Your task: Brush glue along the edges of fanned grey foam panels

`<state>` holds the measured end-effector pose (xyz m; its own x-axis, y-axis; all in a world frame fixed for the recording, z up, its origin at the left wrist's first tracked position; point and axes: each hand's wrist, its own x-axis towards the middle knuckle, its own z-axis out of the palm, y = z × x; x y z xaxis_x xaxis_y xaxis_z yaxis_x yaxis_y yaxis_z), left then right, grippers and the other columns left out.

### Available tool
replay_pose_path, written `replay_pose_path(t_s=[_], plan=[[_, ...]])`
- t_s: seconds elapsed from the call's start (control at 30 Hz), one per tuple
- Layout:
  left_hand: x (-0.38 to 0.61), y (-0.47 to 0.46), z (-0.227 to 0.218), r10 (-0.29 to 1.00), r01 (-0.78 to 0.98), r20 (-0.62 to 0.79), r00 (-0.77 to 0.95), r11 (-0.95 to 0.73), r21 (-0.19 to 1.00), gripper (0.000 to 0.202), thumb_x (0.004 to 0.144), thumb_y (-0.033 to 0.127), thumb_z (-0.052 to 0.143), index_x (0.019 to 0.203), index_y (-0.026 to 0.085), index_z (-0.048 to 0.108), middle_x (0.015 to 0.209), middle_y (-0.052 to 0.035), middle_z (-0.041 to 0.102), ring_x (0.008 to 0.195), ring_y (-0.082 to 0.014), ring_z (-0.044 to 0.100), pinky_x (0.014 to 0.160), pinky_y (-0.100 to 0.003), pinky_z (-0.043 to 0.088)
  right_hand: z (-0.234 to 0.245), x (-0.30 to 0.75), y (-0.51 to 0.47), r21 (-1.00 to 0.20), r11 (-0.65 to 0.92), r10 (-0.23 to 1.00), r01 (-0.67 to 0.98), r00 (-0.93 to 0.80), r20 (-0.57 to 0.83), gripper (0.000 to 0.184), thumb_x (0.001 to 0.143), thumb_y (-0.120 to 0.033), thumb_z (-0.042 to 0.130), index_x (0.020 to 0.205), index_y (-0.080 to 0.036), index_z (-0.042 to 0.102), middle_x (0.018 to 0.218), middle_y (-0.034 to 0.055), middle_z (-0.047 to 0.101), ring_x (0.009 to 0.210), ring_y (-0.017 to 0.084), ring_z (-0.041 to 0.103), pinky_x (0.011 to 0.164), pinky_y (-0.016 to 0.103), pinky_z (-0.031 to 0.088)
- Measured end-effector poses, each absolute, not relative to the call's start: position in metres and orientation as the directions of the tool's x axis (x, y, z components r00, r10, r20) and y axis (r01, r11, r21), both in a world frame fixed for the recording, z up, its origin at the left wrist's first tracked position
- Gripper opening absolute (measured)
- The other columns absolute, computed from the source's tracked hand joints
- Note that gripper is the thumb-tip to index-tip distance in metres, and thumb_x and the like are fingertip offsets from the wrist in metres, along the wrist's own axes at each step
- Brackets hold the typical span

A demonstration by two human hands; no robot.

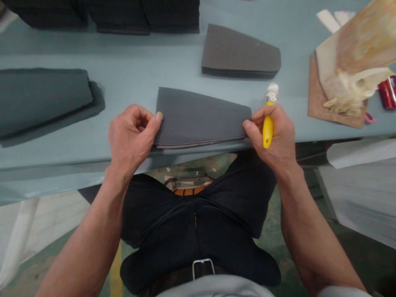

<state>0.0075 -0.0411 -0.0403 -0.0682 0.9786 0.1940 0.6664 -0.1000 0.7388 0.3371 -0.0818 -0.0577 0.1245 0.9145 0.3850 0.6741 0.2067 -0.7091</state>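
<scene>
A dark grey tapered sheet (202, 117), with at least one more layer showing under its near edge, lies at the table's front edge. My left hand (134, 134) pinches its wider left end between thumb and fingers. At the narrow right end, my right hand (274, 132) grips the sheet's corner with thumb and fingertips. That same hand also keeps a yellow-handled brush (267, 126) tucked between its fingers, its whitish, glue-caked tip pointing away from me. Behind the sheet rests a small stack of similar grey tapered pieces (241, 51).
Dark green-grey pieces (43, 101) are piled at the left, and tall black stacks (119, 16) stand at the back. On the right, a glue-crusted container (346, 62) leans over a brown board (318, 99), beside a red can (387, 93). The blue-green table (130, 74) ends just before my lap.
</scene>
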Motion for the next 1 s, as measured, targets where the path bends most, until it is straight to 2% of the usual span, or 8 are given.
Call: replay_pose_path(t_s=[0.33,0.7,1.0], plan=[[0.006,-0.040,-0.043,0.978,0.684,0.194,-0.082,-0.086,0.724,0.028,0.092,0.042,0.075,0.073,0.024,0.064,0.065,0.0022,0.060,0.060,-0.0151,0.052,0.061,-0.035,0.037,-0.060,0.337,-0.081,-0.742,0.220,0.916,0.633,0.127,0.379,0.021,0.090,-0.029,0.081,0.097,-0.028,0.061,0.072,-0.0017,0.060,0.058,0.015,0.055,0.057,0.034,0.045],[0.007,-0.040,-0.042,0.976,0.679,0.198,-0.088,-0.086,0.729,0.027,0.089,0.043,0.073,0.072,0.024,0.064,0.062,0.0023,0.060,0.057,-0.0156,0.051,0.058,-0.034,0.037,-0.065,0.341,-0.082,-0.754,0.188,0.928,0.629,0.137,0.346,0.022,0.092,-0.037,0.081,0.101,-0.029,0.062,0.077,0.0003,0.063,0.062,0.018,0.058,0.061,0.036,0.048],[0.008,-0.039,-0.038,0.981,0.707,0.167,-0.101,-0.048,0.706,0.034,0.083,0.057,0.067,0.073,0.024,0.066,0.062,0.0023,0.061,0.057,-0.0156,0.053,0.059,-0.033,0.038,-0.054,0.333,-0.082,-0.784,0.160,0.941,0.600,0.147,0.304,0.021,0.091,-0.037,0.075,0.099,-0.025,0.059,0.073,-0.0042,0.060,0.060,0.013,0.055,0.061,0.031,0.047]])
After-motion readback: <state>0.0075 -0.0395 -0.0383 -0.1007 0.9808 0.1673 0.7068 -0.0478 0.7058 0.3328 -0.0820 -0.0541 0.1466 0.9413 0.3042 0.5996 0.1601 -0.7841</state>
